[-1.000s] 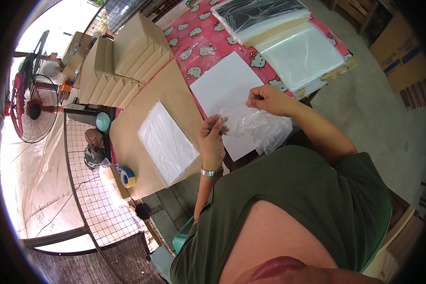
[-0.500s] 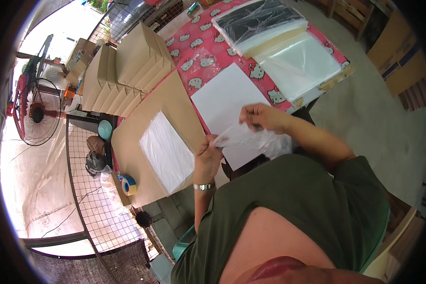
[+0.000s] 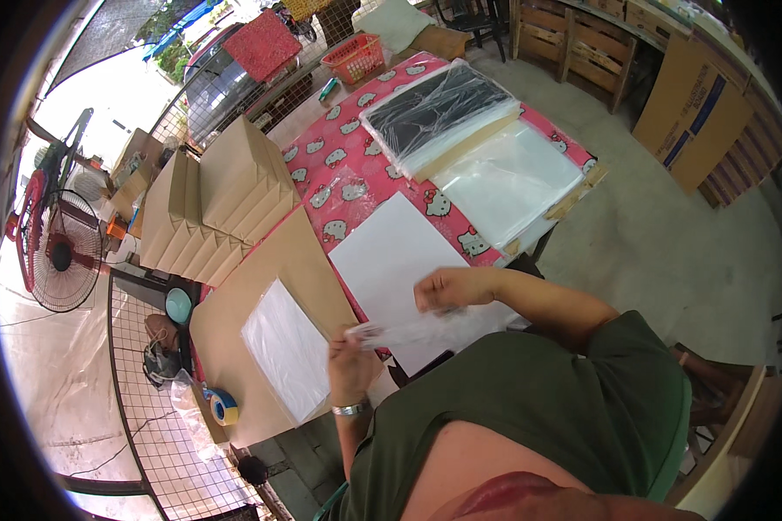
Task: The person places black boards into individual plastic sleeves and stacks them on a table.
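My left hand (image 3: 346,365) is closed on one end of a thin clear plastic sheet or bag (image 3: 487,323), near the front table edge. The plastic stretches to the right, crumpled, over the lower part of a stack of white paper (image 3: 391,243). Above the plastic, my right hand (image 3: 447,288) has its fingers curled down, slightly blurred; whether they grip the plastic is hidden. To the left of my left hand, a flat white pack in clear plastic (image 3: 287,347) lies on a large brown paper sheet (image 3: 226,321).
Brown paper-wrapped packs (image 3: 243,182) are stacked at the back left. Clear sleeves (image 3: 513,187) and a plastic-covered dark pile (image 3: 439,108) lie on the pink patterned tablecloth (image 3: 330,143). A tape roll (image 3: 224,406) sits at the left edge; a fan (image 3: 65,252) stands beyond. A red basket (image 3: 354,59) is farther back.
The view has tilted up, so the table's far end shows more. Both hands stay over the front edge. The plastic now lies flatter and more stretched between them, with my right hand lower toward it.
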A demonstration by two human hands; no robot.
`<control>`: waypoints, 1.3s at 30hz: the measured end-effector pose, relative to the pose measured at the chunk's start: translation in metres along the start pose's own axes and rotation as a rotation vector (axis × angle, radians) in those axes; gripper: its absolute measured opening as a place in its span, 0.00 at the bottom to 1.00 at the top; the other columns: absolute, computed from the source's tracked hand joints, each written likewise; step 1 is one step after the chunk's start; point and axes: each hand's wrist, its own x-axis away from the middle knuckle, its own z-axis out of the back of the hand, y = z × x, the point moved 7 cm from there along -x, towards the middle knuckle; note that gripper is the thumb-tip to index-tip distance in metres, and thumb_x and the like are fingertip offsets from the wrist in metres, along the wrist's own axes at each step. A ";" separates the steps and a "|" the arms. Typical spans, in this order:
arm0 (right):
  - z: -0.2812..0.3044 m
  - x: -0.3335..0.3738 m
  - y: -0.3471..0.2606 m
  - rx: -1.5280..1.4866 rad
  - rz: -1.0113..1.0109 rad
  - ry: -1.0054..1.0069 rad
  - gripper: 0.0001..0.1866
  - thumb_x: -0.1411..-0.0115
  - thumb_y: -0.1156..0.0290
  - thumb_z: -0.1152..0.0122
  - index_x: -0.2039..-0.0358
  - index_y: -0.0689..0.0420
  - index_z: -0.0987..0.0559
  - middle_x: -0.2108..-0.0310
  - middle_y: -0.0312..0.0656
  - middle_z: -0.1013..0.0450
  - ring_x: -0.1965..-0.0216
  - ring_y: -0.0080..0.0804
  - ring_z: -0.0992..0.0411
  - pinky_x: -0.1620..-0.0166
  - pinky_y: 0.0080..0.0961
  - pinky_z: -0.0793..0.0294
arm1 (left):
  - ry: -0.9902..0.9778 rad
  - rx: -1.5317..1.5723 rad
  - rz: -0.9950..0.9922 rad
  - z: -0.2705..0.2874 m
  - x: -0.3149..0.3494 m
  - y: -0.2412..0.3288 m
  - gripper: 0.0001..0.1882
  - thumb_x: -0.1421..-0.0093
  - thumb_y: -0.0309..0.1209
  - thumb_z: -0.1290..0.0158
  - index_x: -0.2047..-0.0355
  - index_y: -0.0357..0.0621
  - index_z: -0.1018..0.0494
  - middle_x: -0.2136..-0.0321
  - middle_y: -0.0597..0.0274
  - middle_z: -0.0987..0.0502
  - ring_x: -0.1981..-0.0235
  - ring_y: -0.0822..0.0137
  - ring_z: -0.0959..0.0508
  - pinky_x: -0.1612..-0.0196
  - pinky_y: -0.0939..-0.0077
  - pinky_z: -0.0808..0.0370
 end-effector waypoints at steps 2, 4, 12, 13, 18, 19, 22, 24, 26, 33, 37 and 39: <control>-0.019 0.011 0.002 0.214 -0.065 -0.170 0.07 0.41 0.70 0.46 0.65 0.60 0.26 0.77 0.30 0.32 0.72 0.17 0.35 0.66 0.16 0.35 | -0.032 0.293 -0.079 0.005 -0.004 0.023 0.11 0.41 0.33 0.50 0.61 0.40 0.32 0.65 0.55 0.24 0.61 0.60 0.24 0.56 0.60 0.27; -0.023 0.019 0.002 0.150 -0.063 -0.227 0.09 0.42 0.71 0.45 0.62 0.61 0.26 0.72 0.32 0.28 0.68 0.18 0.33 0.60 0.18 0.34 | 0.005 0.384 -0.018 0.012 -0.001 0.017 0.13 0.41 0.35 0.50 0.59 0.41 0.33 0.64 0.57 0.24 0.61 0.61 0.24 0.56 0.60 0.27; 0.048 0.031 -0.030 -0.596 0.411 0.439 0.05 0.39 0.69 0.48 0.65 0.54 0.28 0.76 0.33 0.30 0.75 0.20 0.31 0.71 0.19 0.30 | -0.220 -0.588 0.543 0.017 0.041 -0.060 0.09 0.41 0.33 0.50 0.63 0.42 0.30 0.65 0.61 0.25 0.63 0.66 0.26 0.55 0.66 0.29; 0.039 0.032 -0.035 -0.595 0.344 0.340 0.06 0.38 0.64 0.48 0.70 0.51 0.27 0.77 0.27 0.33 0.79 0.13 0.36 0.77 0.13 0.37 | -0.147 -0.547 0.604 0.018 0.041 -0.057 0.08 0.41 0.32 0.50 0.64 0.42 0.30 0.66 0.62 0.25 0.64 0.68 0.27 0.55 0.68 0.30; 0.016 0.028 -0.010 0.132 -0.054 0.040 0.09 0.40 0.65 0.45 0.64 0.56 0.24 0.72 0.30 0.29 0.72 0.16 0.33 0.67 0.17 0.32 | 0.096 0.301 -0.002 0.006 0.009 0.023 0.06 0.41 0.29 0.51 0.64 0.41 0.30 0.70 0.64 0.25 0.67 0.70 0.28 0.57 0.72 0.32; 0.003 0.028 -0.012 0.338 -0.056 -0.092 0.10 0.40 0.65 0.44 0.62 0.57 0.24 0.71 0.31 0.28 0.71 0.17 0.32 0.65 0.18 0.31 | -0.003 0.378 -0.059 0.016 0.008 0.035 0.05 0.40 0.28 0.53 0.64 0.42 0.30 0.69 0.64 0.25 0.66 0.70 0.27 0.58 0.71 0.32; -0.003 0.028 -0.007 0.322 -0.076 -0.254 0.12 0.41 0.72 0.44 0.58 0.62 0.26 0.66 0.34 0.26 0.64 0.20 0.29 0.56 0.18 0.31 | 0.038 0.133 -0.010 0.020 0.011 0.027 0.12 0.42 0.34 0.48 0.63 0.38 0.32 0.72 0.63 0.26 0.69 0.71 0.28 0.60 0.73 0.31; 0.026 0.031 -0.015 0.153 0.019 0.036 0.10 0.41 0.69 0.43 0.62 0.60 0.25 0.67 0.34 0.26 0.64 0.19 0.30 0.57 0.20 0.31 | 0.120 -0.301 0.153 -0.006 0.021 0.010 0.12 0.42 0.34 0.48 0.63 0.38 0.32 0.72 0.64 0.26 0.70 0.72 0.28 0.63 0.74 0.30; 0.047 0.032 -0.030 -0.138 0.170 0.225 0.09 0.41 0.67 0.43 0.65 0.59 0.25 0.69 0.33 0.27 0.65 0.20 0.30 0.58 0.21 0.30 | 0.028 -0.531 0.407 0.003 0.034 -0.028 0.12 0.42 0.34 0.48 0.62 0.39 0.31 0.71 0.65 0.25 0.69 0.71 0.28 0.65 0.75 0.30; 0.063 0.024 -0.010 -0.293 -0.120 0.360 0.09 0.41 0.65 0.44 0.70 0.57 0.27 0.77 0.32 0.29 0.73 0.21 0.31 0.66 0.21 0.30 | 0.058 -0.266 0.197 0.078 0.019 -0.061 0.12 0.41 0.33 0.50 0.59 0.41 0.29 0.59 0.59 0.25 0.58 0.62 0.26 0.55 0.66 0.29; 0.036 0.025 -0.015 0.531 -0.154 -0.094 0.09 0.42 0.70 0.42 0.64 0.60 0.25 0.71 0.36 0.26 0.69 0.20 0.29 0.66 0.20 0.30 | 0.078 0.428 -0.019 0.034 0.001 0.011 0.18 0.35 0.38 0.61 0.57 0.36 0.30 0.59 0.54 0.25 0.49 0.62 0.31 0.45 0.57 0.33; 0.042 0.024 -0.013 0.320 -0.085 -0.075 0.09 0.44 0.70 0.41 0.64 0.61 0.24 0.72 0.35 0.26 0.70 0.18 0.31 0.65 0.19 0.31 | 0.161 0.280 0.153 0.017 0.004 0.001 0.16 0.37 0.38 0.58 0.60 0.38 0.29 0.62 0.56 0.24 0.53 0.62 0.29 0.48 0.62 0.31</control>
